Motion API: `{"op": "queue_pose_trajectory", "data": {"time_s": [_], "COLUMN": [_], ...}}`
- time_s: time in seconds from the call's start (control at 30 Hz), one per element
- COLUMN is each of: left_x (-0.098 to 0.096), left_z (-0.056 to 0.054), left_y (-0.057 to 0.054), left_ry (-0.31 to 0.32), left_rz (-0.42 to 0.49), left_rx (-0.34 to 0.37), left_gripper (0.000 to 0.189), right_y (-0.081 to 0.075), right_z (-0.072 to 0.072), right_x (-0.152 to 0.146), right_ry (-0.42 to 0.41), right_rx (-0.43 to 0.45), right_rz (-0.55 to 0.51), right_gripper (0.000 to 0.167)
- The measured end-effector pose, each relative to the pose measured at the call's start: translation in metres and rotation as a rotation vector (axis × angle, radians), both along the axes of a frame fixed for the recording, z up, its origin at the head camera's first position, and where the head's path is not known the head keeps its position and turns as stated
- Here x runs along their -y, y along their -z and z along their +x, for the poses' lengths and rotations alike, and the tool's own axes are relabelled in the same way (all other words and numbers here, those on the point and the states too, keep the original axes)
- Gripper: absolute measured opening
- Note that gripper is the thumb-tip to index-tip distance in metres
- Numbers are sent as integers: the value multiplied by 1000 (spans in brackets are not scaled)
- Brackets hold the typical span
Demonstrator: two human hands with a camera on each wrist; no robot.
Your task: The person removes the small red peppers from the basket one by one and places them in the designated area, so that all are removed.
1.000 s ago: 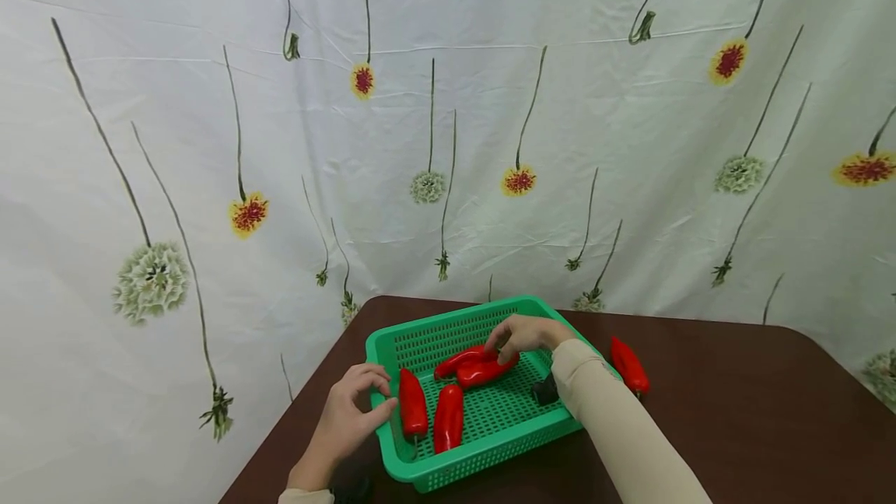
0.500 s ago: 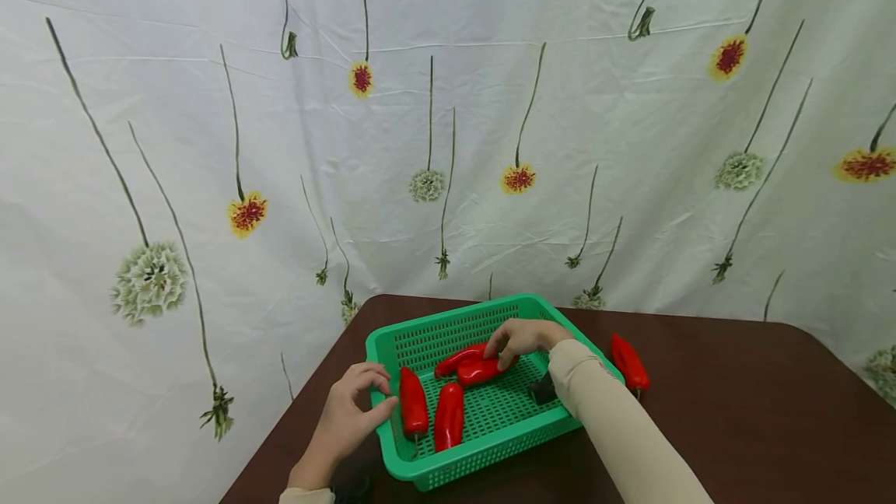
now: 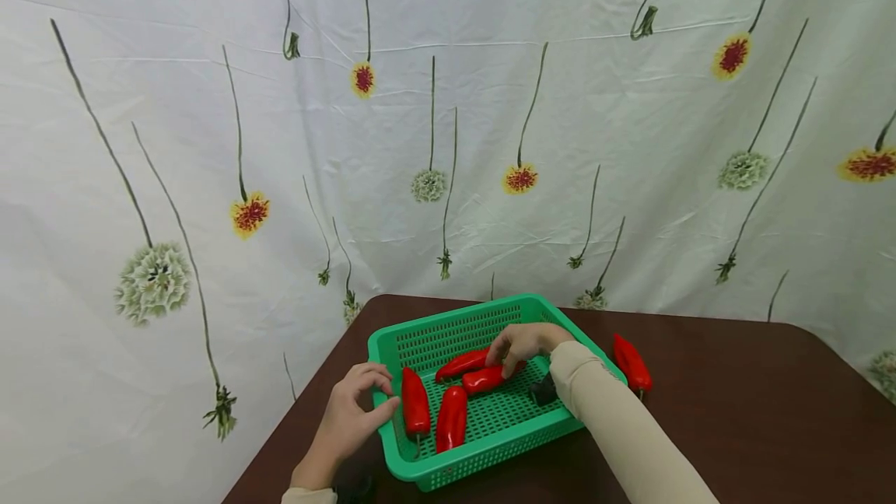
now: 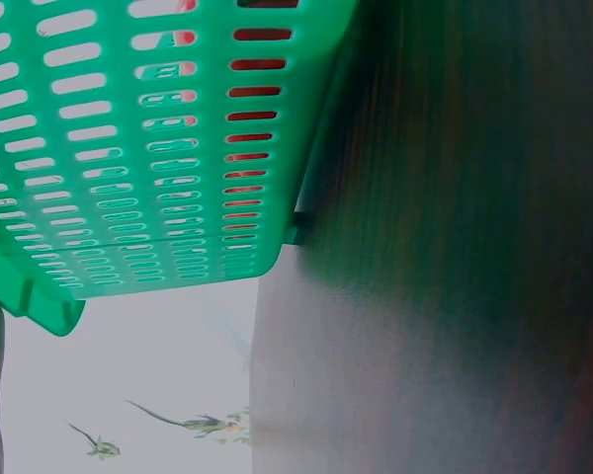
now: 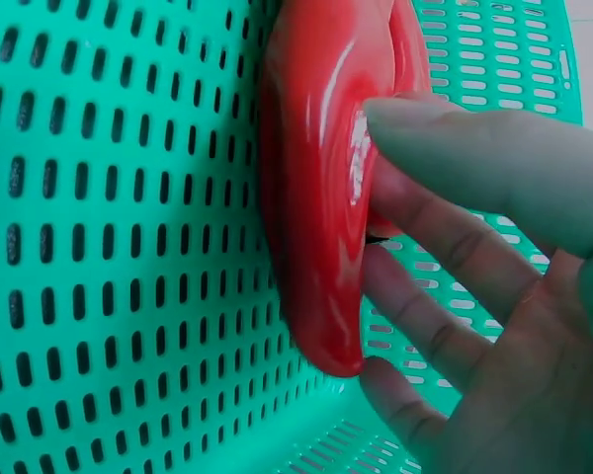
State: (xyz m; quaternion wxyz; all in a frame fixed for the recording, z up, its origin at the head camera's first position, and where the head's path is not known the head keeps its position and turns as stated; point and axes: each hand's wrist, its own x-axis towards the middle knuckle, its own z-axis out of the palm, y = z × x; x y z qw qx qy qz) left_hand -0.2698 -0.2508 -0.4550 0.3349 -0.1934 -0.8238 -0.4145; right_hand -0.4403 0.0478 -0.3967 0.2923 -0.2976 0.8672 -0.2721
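A green plastic basket [image 3: 493,448] holds several red peppers. My left hand [image 3: 348,416] grips its left rim with bent fingers and thumb; the left wrist view shows the basket's slotted wall [image 4: 128,158] close up. Inside the basket, my right hand [image 3: 530,341] has its thumb and fingers around a glossy red pepper [image 5: 321,197], which lies along the basket floor. Another red pepper [image 3: 458,365] lies just behind it, partly covered by the fingers. Toward the left side, two more peppers lie lengthwise, one pepper [image 3: 416,403] beside the wall and one pepper [image 3: 451,418] near the front.
Outside the basket, to its right, a single red pepper [image 3: 631,364] lies on the dark brown table [image 3: 742,403]. A white curtain with printed flowers [image 3: 392,239] hangs behind the table. A small black object [image 3: 543,390] shows by the right wrist.
The pepper under my right hand has shifted slightly toward the front, and a gap now separates it from the one behind. My left hand stays at the rim.
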Motion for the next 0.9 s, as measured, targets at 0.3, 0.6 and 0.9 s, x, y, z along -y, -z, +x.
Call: {"op": "queue_pose_trajectory", "data": {"time_s": [0.3,0.6,0.9], "left_x": [0,0,1], "left_z": [-1,0,-1], "left_y": [0,0,1], "left_ry": [1,7,5], "left_rz": [-9,-11,-18], "left_rx": [-7,-7,-3], "left_gripper": [33,34,31], "right_y": [2,3,1], "right_z": [-1,0,2], "right_x": [2,4,5], "right_ry": [-44,-46,-102], "right_rx": [39,102,160], "right_rz": [121,172,272], "right_gripper": [36,43,47]}}
